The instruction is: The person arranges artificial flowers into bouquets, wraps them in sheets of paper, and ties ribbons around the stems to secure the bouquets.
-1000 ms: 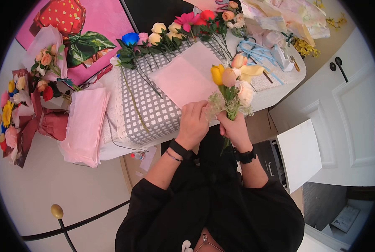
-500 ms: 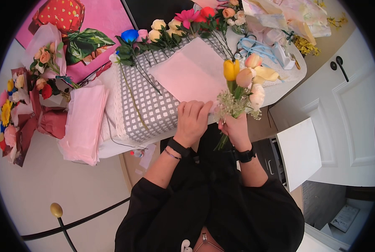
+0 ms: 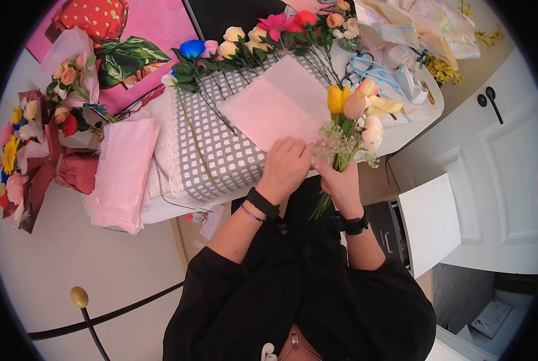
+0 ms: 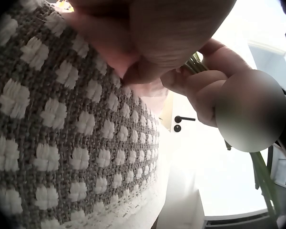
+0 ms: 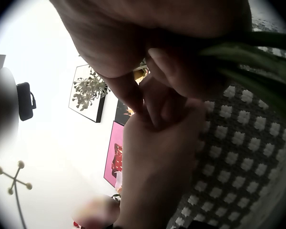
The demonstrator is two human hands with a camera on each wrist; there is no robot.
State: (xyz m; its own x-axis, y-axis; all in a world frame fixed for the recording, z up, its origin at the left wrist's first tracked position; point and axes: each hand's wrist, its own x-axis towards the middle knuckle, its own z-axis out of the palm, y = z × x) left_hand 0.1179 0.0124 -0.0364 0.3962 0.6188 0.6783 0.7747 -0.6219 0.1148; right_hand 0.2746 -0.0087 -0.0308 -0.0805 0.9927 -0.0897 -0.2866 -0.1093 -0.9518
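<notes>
In the head view, my right hand [image 3: 342, 185] grips the stems of a small bouquet [image 3: 354, 107] with yellow and peach tulips, a pale rose and fine filler flowers. Its green stems [image 5: 257, 59] stick out past my right fingers in the right wrist view. My left hand [image 3: 286, 168] is at the near edge of a pink sheet [image 3: 275, 105] lying on the checked cloth, its fingertips close to my right hand. In the left wrist view my left hand [image 4: 167, 33] pinches pink paper [image 4: 155, 93], the grip partly hidden.
Single flowers, among them a blue rose [image 3: 192, 49], line the table's back. Folded pink paper [image 3: 121, 171] lies at the left beside wrapped bouquets [image 3: 76, 165]. Blue ribbon [image 3: 365, 67], a white box [image 3: 408, 84] and patterned wrapping [image 3: 425, 30] are at the right.
The bouquet in my right hand has shifted to the right and stands more upright. My left hand has moved slightly right, up against the right hand.
</notes>
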